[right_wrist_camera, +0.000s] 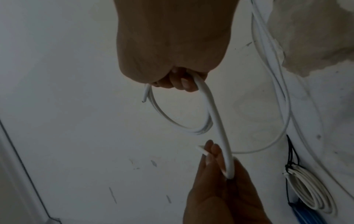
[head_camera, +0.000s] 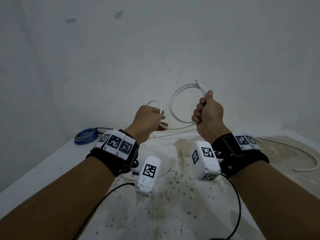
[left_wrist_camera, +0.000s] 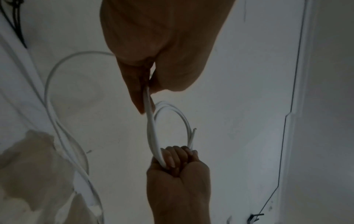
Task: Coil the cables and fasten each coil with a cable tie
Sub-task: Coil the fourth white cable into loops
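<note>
A right hand (head_camera: 207, 113) is gripping loops of white cable (head_camera: 174, 104) while the left hand (head_camera: 147, 122) is pinching its trailing length above a table (head_camera: 43, 163).

The round white cable (head_camera: 174, 99) has a smooth, slightly glossy plastic sheath. The coiled blue cable (head_camera: 85, 135) looks likewise plastic-sheathed. The white tabletop (head_camera: 173, 205) is matt, stained and speckled. The pale wall (head_camera: 155, 49) looks matt, scuffed.

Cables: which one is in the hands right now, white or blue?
The white cable: right hand grips its loops, left hand pinches the next stretch. The blue coil lies untouched on the table's far left corner.
</note>
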A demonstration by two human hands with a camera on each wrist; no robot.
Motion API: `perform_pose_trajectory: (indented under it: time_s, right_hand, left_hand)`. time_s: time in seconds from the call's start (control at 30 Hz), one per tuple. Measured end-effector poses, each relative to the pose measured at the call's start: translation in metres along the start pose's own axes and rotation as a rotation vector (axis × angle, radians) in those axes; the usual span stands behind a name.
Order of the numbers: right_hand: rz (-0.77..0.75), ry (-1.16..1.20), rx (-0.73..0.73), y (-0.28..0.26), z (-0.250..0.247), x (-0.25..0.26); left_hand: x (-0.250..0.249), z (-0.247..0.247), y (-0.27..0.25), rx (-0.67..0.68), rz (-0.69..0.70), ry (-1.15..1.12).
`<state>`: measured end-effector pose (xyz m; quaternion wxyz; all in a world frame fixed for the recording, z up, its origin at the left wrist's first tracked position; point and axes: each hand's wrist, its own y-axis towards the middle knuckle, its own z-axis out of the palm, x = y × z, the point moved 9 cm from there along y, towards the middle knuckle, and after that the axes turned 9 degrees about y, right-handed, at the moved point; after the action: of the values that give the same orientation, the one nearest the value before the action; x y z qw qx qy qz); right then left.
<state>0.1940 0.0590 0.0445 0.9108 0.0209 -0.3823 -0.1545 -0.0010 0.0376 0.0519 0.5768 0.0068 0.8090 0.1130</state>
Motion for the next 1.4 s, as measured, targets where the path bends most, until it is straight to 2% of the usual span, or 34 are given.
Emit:
perform_pose_trajectory:
  time_s: [0.13,0.23,0.33,0.47,0.53,0.6,0.67,0.73,0.83,0.97,1.07,1.13,1.2,1.4]
  right_hand:
    - [-0.044,-0.074,0.028,0.001,0.004,0.005]
    - [-0.078,-0.153,0.076,0.002,0.014,0.006]
    - [-0.046,-0.158,0.157,0.000,0.028,-0.001]
    - [0.051,-0.211,0.232,-0.003,0.033,-0.025]
    - [0.076,-0.227,0.223,-0.003,0.030,-0.039]
    - [0.123,-0.137,0.175,0.001,0.024,-0.049]
    - [0.209,0.058,0.138,0.005,0.021,-0.057]
    - [0.266,0.176,0.141,0.010,0.025,-0.063]
    - [0.254,0.088,0.155,0.013,0.029,-0.070]
    - [0.182,-0.027,0.085,0.023,0.022,-0.079]
    - [0.137,-0.070,0.032,0.029,0.013,-0.082]
    - [0.166,-0.096,0.051,0.029,0.012,-0.088]
    - [0.216,-0.107,0.089,0.026,0.014,-0.094]
    - [0.247,-0.125,0.163,0.017,0.023,-0.091]
  left_hand:
    - [0.008,0.007,-0.004,0.095,-0.032,0.174]
    - [0.001,0.003,-0.002,0.071,0.049,0.252]
    - [-0.007,-0.008,0.008,-0.020,0.114,0.305]
    - [-0.016,-0.035,0.023,-0.254,0.190,0.388]
    - [-0.018,-0.038,0.030,-0.278,0.218,0.384]
    - [-0.014,-0.034,0.037,-0.234,0.212,0.437]
    - [-0.004,-0.030,0.041,-0.165,0.177,0.465]
    - [0.013,-0.026,0.043,-0.085,0.106,0.367]
    - [0.020,-0.019,0.042,-0.011,0.077,0.184]
    - [0.022,-0.022,0.052,-0.068,0.033,-0.041]
    - [0.029,-0.024,0.058,-0.085,-0.015,-0.097]
    - [0.029,-0.024,0.061,-0.078,0.024,-0.014]
    - [0.024,-0.026,0.061,-0.127,0.118,0.088]
    - [0.008,-0.031,0.054,-0.217,0.305,0.187]
